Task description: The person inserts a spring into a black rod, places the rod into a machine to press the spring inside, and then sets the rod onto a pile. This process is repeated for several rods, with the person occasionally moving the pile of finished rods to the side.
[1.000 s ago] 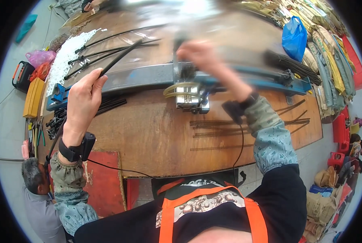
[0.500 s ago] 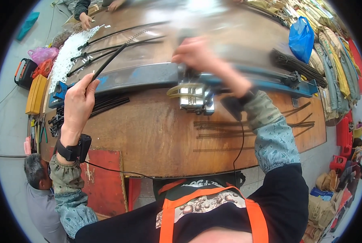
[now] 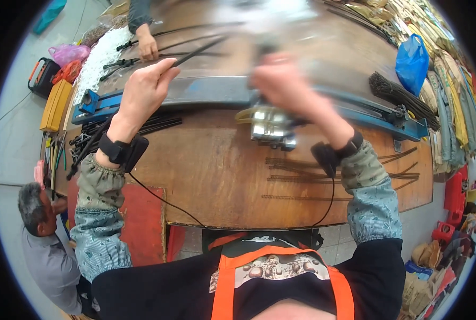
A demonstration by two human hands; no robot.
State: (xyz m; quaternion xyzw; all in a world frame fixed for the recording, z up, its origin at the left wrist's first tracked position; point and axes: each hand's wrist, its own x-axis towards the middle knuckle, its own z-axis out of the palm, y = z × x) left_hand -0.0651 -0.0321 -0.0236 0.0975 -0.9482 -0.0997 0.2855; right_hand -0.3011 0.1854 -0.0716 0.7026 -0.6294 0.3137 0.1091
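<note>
At about ten o'clock the left hand pinches the end of a long thin black rod between closed fingers; the rod points up toward one o'clock over the blue rail. A co-worker's hand is near it, so the rod could poke that hand if it swings. At twelve o'clock the right hand is blurry above the metal clamp block; I cannot tell if its fingers are open. Fingers could get pinched there.

table: worn matt wood | rod: dark metal | block: shiny metal, possibly blurred
</note>
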